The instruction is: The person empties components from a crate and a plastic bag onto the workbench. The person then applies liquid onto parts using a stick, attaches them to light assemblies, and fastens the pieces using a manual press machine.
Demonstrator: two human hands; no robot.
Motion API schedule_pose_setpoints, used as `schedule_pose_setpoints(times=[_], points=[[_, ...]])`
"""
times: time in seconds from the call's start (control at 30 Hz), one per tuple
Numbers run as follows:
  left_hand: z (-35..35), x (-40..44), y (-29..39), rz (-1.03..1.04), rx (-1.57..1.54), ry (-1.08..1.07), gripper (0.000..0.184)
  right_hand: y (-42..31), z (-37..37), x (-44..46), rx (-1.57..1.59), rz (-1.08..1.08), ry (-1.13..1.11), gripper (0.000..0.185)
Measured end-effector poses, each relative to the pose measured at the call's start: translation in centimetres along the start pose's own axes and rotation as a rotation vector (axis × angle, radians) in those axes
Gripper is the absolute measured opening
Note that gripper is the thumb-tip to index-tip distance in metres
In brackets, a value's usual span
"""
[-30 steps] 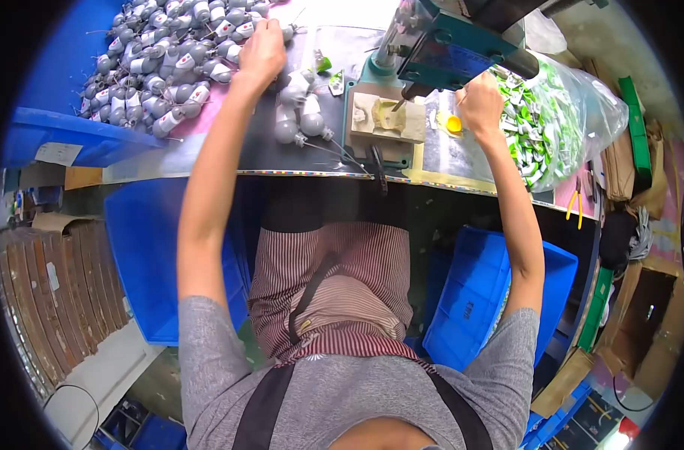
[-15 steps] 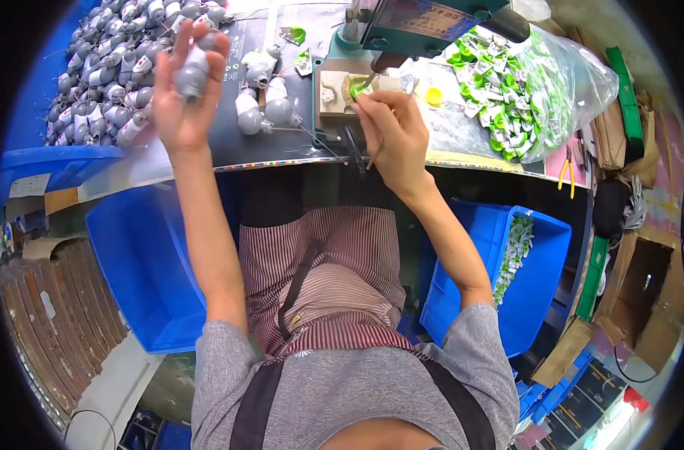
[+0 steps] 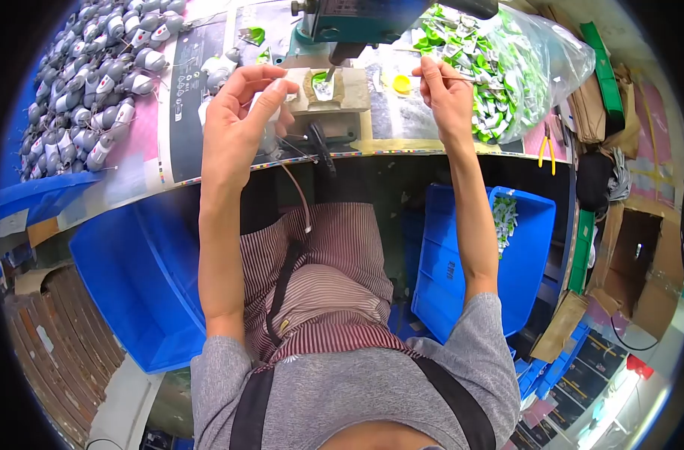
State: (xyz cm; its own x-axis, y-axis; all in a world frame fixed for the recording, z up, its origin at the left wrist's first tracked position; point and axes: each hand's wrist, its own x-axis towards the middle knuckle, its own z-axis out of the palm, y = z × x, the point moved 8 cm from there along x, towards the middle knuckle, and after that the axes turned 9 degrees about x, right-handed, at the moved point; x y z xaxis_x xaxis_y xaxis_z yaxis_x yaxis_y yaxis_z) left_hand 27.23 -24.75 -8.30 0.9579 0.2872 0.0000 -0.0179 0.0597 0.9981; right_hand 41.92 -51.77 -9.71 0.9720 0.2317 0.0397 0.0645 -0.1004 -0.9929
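Observation:
My left hand [image 3: 240, 112] is curled, thumb toward the fingers, just left of the press block. A grey-and-white bulb [image 3: 268, 136] shows partly below its thumb, the rest covered by the fingers. My right hand [image 3: 448, 97] is raised at the right of the block, thumb and forefinger pinching a thin brownish stick [image 3: 460, 78]. Between the hands, a green-and-white piece [image 3: 324, 86] sits in the recess of the pale block [image 3: 354, 91], under the rod of the green press [image 3: 357, 24]. Another bulb [image 3: 219, 69] lies behind my left hand.
Many grey bulbs [image 3: 79, 97] with wires are heaped at the left. Green-and-white pieces [image 3: 462, 67] spill from a clear plastic bag [image 3: 559, 60] at the right. A yellow disc [image 3: 402, 84] and yellow-handled pliers [image 3: 547, 150] are nearby. Blue bins [image 3: 124, 285] flank my lap.
My left hand has come down and right from beside the bulb heap to the block. My right hand has drawn back rightward from the green-and-white piece, leaving it in the recess.

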Motion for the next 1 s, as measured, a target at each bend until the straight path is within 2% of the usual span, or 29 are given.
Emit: schedule_pose_setpoints(times=[0.13, 0.3, 0.4, 0.47, 0.53, 0.6, 0.67, 0.87, 1.0], points=[[0.1, -0.1, -0.6, -0.05, 0.087, 0.02, 0.016, 0.5, 0.1, 0.0, -0.224, -0.171, 0.099, 0.031], [-0.4, -0.2, 0.2, 0.005, 0.319, 0.137, 0.015, 0.8, 0.5, 0.3, -0.399, -0.182, 0.085, 0.034], [-0.2, -0.2, 0.1, 0.048, 0.463, 0.203, 0.016, -0.5, 1.1, 0.1, -0.046, -0.165, 0.084, 0.035], [-0.1, -0.2, -0.3, 0.032, 0.529, 0.225, 0.017, -1.9, 3.2, -0.7, 0.258, 0.032, 0.065, 0.035], [0.1, -0.2, -0.7, -0.006, 0.556, 0.232, 0.017, -2.0, 6.1, -1.3, 0.332, 0.115, -0.086, 0.033], [0.3, -0.1, -1.1, -0.007, 0.522, 0.246, 0.018, -2.8, 8.7, -1.9, 0.362, 0.106, -0.145, 0.035], [0.3, -0.2, -1.6, -0.038, 0.504, 0.252, 0.018, -2.5, 10.0, -1.9, 0.25, 0.086, -0.135, 0.036], [0.9, 0.0, -1.5, 0.09, 0.47, 0.274, 0.019, -3.5, 11.6, -2.1, -0.092, -0.123, -0.195, 0.031], [1.5, 0.0, -1.6, 0.036, 0.439, 0.246, 0.016, -4.5, 12.4, -2.2, -0.352, -0.284, -0.227, 0.027]])
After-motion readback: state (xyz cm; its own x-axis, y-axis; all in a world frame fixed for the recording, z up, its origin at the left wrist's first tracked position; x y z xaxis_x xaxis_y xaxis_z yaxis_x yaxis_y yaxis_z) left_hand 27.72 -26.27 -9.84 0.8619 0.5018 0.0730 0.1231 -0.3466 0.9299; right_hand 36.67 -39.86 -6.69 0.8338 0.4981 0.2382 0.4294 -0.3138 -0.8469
